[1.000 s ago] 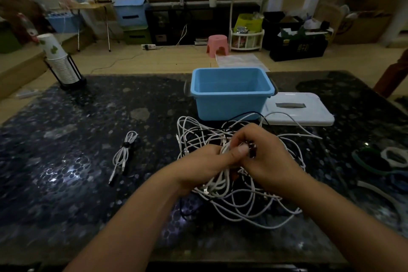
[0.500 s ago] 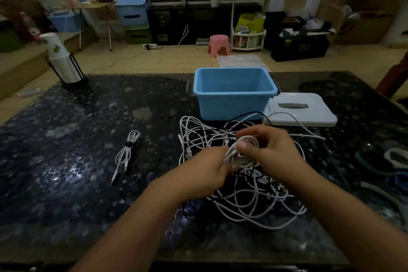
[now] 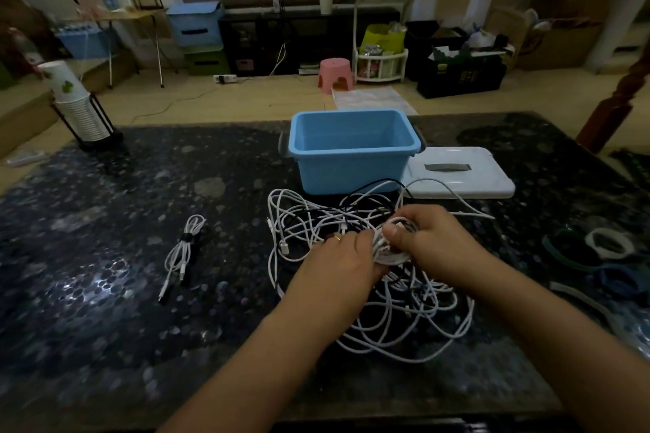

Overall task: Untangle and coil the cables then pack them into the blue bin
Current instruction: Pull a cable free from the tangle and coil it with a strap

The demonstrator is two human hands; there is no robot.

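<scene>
A tangle of white and black cables (image 3: 309, 221) lies on the dark speckled table (image 3: 105, 292) in front of the blue bin (image 3: 351, 148), which stands open with nothing visible inside. My right hand (image 3: 436, 242) grips a small coil of white cable (image 3: 387, 253) over the tangle, thumb on top. My left hand (image 3: 337, 267) meets it from the left, fingers curled on the same coil. A coiled white cable with a black tie (image 3: 183, 250) lies apart at the left.
The bin's white lid (image 3: 464, 172) lies flat to the right of the bin. A cup stack in a black holder (image 3: 81, 112) stands at the far left. Green, white and blue bands (image 3: 598, 257) lie at the right edge.
Both hands have shifted slightly right and away from me over the tangle. The white coil between them has grown a little and sits lower, nearer the table.
</scene>
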